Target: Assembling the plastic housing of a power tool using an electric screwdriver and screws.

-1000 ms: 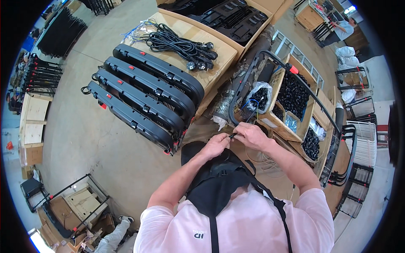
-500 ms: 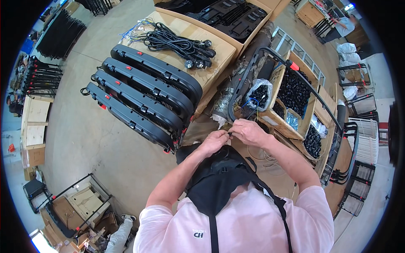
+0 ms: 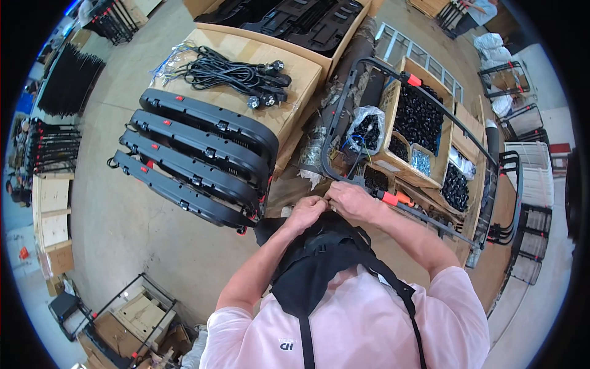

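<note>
My left hand (image 3: 307, 213) and my right hand (image 3: 349, 200) meet in front of my body, fingertips pinched close together. What they hold between them is too small and covered to make out. Just below the hands, a black bag-like cloth (image 3: 319, 249) hangs on straps over my chest. Beside my right hand runs a black tubular handle frame (image 3: 337, 117) with red joints; its near bar passes right by the hand and wrist. An orange part (image 3: 404, 198) sits on that bar near the right wrist.
To the left stand several black housings (image 3: 184, 169) with red switches. Black power cables (image 3: 227, 71) lie on a cardboard box (image 3: 301, 55). At right, a wooden crate (image 3: 405, 175) holds black parts and bagged screws. An open carton (image 3: 335, 46) of black mouldings stands behind.
The view has shifted, so the surroundings sit further left. My hands stay pinched together, slightly lower and further left in view. The frame's near bar with its red joint now shows beside my right wrist.
</note>
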Action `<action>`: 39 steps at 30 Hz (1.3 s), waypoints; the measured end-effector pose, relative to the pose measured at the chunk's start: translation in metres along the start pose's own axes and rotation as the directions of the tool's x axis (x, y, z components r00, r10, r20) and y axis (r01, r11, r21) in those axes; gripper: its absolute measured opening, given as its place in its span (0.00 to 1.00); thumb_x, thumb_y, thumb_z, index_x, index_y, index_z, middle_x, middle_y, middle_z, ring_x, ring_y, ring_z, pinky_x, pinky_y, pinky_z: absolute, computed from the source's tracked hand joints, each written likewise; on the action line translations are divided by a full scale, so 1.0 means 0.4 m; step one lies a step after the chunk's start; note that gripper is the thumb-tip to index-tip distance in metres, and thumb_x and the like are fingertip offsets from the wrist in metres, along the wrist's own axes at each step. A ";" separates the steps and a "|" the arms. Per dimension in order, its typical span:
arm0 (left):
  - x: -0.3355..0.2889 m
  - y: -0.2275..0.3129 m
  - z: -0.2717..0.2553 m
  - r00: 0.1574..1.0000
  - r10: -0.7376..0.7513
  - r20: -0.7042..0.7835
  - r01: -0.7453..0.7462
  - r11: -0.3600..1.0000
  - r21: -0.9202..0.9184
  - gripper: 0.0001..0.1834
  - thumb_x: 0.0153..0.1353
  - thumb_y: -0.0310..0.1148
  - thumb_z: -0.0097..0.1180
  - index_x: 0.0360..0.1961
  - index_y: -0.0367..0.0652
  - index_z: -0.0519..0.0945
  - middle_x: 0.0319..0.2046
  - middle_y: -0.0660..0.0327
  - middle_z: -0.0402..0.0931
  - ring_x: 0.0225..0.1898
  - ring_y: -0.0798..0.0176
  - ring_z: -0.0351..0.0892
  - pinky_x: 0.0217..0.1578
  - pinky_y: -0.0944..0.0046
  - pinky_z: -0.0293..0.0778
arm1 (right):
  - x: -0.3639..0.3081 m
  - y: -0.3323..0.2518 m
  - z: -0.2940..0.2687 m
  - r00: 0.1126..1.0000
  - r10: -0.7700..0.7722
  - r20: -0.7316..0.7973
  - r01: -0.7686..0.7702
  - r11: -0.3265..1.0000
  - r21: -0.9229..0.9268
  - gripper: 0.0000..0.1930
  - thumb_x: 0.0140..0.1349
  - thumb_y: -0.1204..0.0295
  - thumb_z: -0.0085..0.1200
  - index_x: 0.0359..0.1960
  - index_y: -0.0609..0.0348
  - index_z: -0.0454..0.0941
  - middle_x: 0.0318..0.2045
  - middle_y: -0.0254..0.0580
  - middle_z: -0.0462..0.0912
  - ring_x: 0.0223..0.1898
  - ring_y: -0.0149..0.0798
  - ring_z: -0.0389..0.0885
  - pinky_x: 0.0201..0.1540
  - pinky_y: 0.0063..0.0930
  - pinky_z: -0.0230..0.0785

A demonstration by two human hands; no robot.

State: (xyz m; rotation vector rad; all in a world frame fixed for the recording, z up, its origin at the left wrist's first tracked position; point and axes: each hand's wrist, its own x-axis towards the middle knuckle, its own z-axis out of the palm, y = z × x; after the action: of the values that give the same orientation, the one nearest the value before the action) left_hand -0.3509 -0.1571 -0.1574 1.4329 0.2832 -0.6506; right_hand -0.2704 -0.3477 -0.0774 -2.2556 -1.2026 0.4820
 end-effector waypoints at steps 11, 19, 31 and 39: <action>-0.018 0.004 -0.011 1.000 0.009 -0.013 -0.007 0.983 0.185 0.17 0.74 0.40 0.53 0.46 0.37 0.85 0.32 0.63 0.82 0.38 0.69 0.80 0.41 0.67 0.74 | -0.054 0.182 0.263 0.521 0.853 0.030 -0.848 0.513 0.130 0.34 0.62 0.49 0.64 0.57 0.67 0.75 0.51 0.62 0.85 0.54 0.61 0.85 0.57 0.52 0.76; 0.007 0.038 0.029 0.989 0.067 0.134 -0.079 0.993 0.085 0.17 0.79 0.41 0.51 0.49 0.38 0.84 0.32 0.67 0.76 0.35 0.74 0.73 0.39 0.70 0.71 | -0.002 0.361 0.363 0.067 0.994 0.087 -0.934 0.032 0.357 0.32 0.65 0.49 0.62 0.55 0.68 0.73 0.40 0.57 0.88 0.38 0.51 0.90 0.40 0.43 0.83; 0.058 -0.004 0.062 0.988 -0.039 0.152 0.050 0.996 -0.072 0.16 0.80 0.41 0.50 0.52 0.41 0.84 0.35 0.68 0.79 0.36 0.73 0.75 0.40 0.69 0.73 | -0.240 -0.134 0.293 0.400 0.913 -0.086 -0.734 0.375 0.566 0.24 0.70 0.65 0.55 0.65 0.56 0.72 0.57 0.61 0.81 0.60 0.61 0.79 0.62 0.50 0.72; 0.060 0.000 0.069 0.994 -0.054 0.095 0.049 0.997 0.060 0.17 0.80 0.41 0.49 0.53 0.40 0.83 0.39 0.64 0.84 0.38 0.72 0.78 0.43 0.68 0.75 | -0.244 -0.141 0.275 0.514 0.854 -0.085 -0.687 0.469 0.555 0.39 0.66 0.74 0.51 0.79 0.60 0.52 0.68 0.67 0.70 0.69 0.65 0.71 0.70 0.51 0.66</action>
State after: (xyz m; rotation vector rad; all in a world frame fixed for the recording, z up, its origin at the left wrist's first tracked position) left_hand -0.3373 -0.1897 -0.1667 1.4483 0.2279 -0.7730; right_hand -0.4186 -0.3721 -0.1247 -2.1966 0.2508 0.5705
